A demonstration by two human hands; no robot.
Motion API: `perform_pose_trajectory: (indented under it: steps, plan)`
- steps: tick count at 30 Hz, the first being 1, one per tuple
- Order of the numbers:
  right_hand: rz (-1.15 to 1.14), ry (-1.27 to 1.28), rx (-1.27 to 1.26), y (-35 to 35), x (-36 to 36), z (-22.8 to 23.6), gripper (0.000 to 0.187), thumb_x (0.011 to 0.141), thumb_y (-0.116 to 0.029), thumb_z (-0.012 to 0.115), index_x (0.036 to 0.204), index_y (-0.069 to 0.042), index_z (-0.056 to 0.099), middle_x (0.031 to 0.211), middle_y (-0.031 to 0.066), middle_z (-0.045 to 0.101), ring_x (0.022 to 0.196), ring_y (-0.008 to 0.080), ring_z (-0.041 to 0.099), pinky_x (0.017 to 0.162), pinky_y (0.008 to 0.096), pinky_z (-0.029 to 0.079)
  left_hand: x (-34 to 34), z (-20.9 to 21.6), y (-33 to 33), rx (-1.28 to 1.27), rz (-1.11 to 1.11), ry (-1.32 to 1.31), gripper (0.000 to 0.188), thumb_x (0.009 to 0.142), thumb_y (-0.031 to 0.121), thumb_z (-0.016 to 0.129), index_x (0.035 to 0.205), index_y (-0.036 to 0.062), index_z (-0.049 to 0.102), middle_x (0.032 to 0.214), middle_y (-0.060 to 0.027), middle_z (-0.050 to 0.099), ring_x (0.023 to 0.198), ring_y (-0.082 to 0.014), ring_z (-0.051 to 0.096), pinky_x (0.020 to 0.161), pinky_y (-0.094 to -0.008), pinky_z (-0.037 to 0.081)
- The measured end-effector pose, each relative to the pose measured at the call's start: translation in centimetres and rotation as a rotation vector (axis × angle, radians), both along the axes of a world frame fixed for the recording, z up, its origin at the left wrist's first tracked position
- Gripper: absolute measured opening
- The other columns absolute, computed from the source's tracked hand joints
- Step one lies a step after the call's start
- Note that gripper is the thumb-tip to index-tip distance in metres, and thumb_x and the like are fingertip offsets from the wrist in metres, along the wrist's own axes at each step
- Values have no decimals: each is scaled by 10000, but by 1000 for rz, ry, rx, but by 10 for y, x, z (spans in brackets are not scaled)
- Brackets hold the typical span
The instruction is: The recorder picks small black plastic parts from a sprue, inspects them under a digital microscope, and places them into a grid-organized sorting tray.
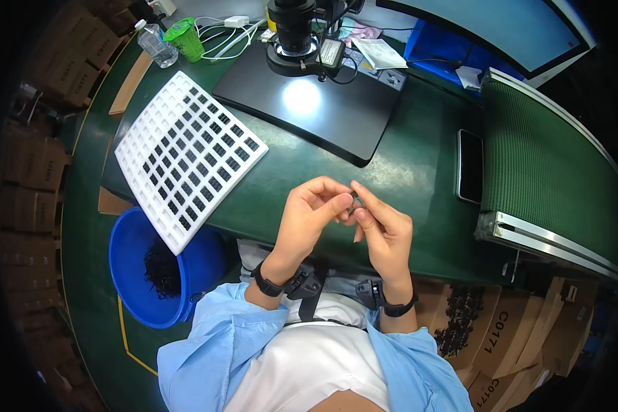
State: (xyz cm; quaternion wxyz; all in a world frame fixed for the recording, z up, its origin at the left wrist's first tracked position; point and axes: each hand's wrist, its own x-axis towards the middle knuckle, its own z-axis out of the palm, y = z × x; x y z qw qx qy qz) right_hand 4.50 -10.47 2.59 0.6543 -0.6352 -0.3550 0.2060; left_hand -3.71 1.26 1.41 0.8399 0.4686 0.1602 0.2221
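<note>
In front of my chest, over the near edge of the green table, my left hand [315, 211] and my right hand [384, 230] meet at the fingertips. Between them they pinch a small dark part [355, 198], mostly covered by the fingers, so its kind is unclear. To the left lies a white foam tray [134, 147] with rows of square pockets. Many pockets hold small black parts [199, 145]; those along its far left side show no black part. Each wrist wears a black strap with a small device.
A microscope [293, 41] lights a black base plate [309, 103] at the back. A green conveyor belt [553, 151] and a phone [470, 167] are at right. Below the tray stands a blue bucket [134, 275] with black scraps. A bottle [156, 44] and green cup [185, 40] stand back left.
</note>
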Motion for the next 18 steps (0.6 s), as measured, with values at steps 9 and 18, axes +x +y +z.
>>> perform_pose_trajectory:
  steps: [9, 18]
  plan:
    - [13, -43, -37, -7, 6, 0, 399, 837, 42, 547, 1215, -81, 577, 751, 66, 631, 510, 68, 514, 465, 204, 421, 4, 1, -4, -5, -6, 2, 89, 846, 78, 628, 891, 2, 615, 745, -28, 620, 665, -74, 564, 610, -212, 441]
    - [14, 0, -7, -6, 6, -2, 382, 842, 27, 558, 1212, -69, 577, 759, 58, 636, 509, 56, 503, 458, 197, 412, 4, 2, -5, 11, 6, 7, 88, 848, 71, 626, 890, -5, 609, 744, -32, 614, 664, -76, 561, 611, -217, 457]
